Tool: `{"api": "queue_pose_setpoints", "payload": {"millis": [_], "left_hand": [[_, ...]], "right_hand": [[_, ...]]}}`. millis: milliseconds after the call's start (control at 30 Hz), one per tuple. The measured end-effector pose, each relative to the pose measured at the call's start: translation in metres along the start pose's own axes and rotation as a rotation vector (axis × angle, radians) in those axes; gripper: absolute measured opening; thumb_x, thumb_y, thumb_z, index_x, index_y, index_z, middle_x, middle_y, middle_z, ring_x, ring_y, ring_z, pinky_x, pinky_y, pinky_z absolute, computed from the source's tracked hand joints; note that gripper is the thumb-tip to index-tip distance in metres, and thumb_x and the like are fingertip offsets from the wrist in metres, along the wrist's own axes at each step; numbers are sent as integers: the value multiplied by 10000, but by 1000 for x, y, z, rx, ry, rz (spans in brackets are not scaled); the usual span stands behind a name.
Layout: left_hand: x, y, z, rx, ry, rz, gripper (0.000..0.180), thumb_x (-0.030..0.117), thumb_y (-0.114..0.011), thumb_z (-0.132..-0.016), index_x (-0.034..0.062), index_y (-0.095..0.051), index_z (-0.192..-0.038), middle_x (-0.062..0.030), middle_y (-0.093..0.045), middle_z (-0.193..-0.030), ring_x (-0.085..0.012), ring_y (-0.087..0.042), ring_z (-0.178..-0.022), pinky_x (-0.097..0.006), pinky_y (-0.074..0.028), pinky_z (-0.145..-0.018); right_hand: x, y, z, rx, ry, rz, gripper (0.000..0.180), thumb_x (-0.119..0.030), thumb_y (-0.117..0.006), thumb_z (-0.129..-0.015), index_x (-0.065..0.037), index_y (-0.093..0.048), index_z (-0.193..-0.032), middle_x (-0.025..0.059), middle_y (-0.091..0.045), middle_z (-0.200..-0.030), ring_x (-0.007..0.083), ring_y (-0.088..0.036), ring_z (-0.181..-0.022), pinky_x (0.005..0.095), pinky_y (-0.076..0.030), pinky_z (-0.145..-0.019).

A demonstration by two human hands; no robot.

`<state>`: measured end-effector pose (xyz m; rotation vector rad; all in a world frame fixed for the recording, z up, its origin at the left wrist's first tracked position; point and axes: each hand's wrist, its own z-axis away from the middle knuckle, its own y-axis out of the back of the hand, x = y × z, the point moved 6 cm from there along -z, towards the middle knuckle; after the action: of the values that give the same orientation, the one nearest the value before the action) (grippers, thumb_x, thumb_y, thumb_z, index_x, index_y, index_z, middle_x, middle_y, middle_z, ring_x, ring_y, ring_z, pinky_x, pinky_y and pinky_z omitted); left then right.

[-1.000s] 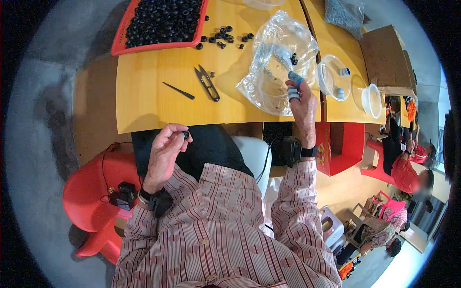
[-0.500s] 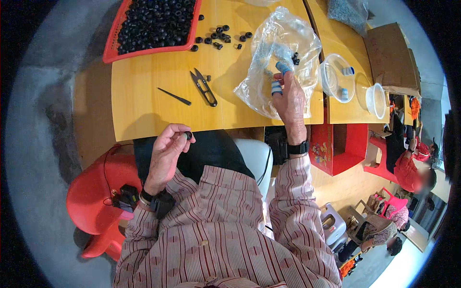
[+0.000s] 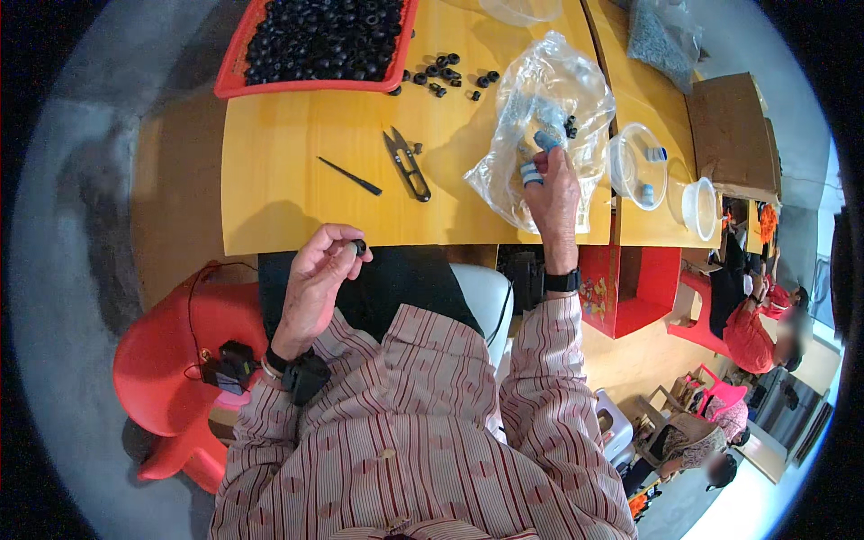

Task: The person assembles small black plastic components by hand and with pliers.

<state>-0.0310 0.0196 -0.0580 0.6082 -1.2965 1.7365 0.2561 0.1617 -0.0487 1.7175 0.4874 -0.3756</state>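
My left hand (image 3: 310, 283) is held just off the table's front edge, its thumb and fingers pinching a small black ring-like part (image 3: 360, 246). Over a crumpled clear plastic bag (image 3: 504, 184) on the table, my right hand (image 3: 556, 193) reaches with thumb and index finger apart. Blue and white wraps cover those two fingertips; I see nothing between them. A small heap of black bits (image 3: 571, 127) lies on the bag beside the index finger. Between the hands and farther back lie black thread snips (image 3: 408, 166) and a thin black pointed tool (image 3: 351, 175).
A red tray (image 3: 310, 87) full of black parts stands at the back left, with loose black parts (image 3: 445, 72) beside it. Clear tubs (image 3: 618, 171), a cardboard box (image 3: 733, 135) and a bag of grey pieces (image 3: 661, 40) are to the right. Other people sit at far right.
The view has shifted, so the table things appear lower and farther right. My right hand stays over the bag, and my left hand keeps its pinch on the black part.
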Motion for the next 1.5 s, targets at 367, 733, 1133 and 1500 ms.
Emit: {"api": "queue_pose_setpoints", "payload": {"millis": [367, 733, 1133, 1500], "left_hand": [[16, -26, -9, -165, -89, 136, 225, 173, -529, -929, 8, -517, -1082, -91, -557, -889, -112, -439, -715, -227, -369, -663], [14, -26, -2, -158, -88, 117, 216, 158, -524, -932, 4, -522, -1084, -80, -558, -898, -103, -444, -731, -222, -379, -684], [9, -22, -7, -134, -87, 157, 176, 117, -526, -927, 11, -539, -1066, -19, -562, -922, -82, -470, -774, -219, -399, -700], [5, -17, -6, -137, -97, 110, 200, 99, -512, -933, 8, -540, -1110, -42, -598, -963, -70, -517, -798, -218, -431, -739]], "right_hand": [[8, 10, 11, 51, 25, -151, 431, 12, -579, -765, -78, -579, -1186, 74, -609, -822, 159, -585, -730, 287, -493, -656], [-141, 4, 71, -465, -59, -1156, 402, 80, -603, -791, 10, -552, -1183, 16, -541, -946, 99, -541, -879, 254, -482, -824], [-157, -22, 76, -598, 4, -981, 390, 52, -625, -801, -38, -560, -1175, 20, -571, -883, 119, -589, -817, 255, -493, -730], [-170, -19, 70, -490, 273, -670, 385, 39, -644, -772, -65, -585, -1137, 63, -601, -886, 157, -602, -807, 257, -485, -706]]}}
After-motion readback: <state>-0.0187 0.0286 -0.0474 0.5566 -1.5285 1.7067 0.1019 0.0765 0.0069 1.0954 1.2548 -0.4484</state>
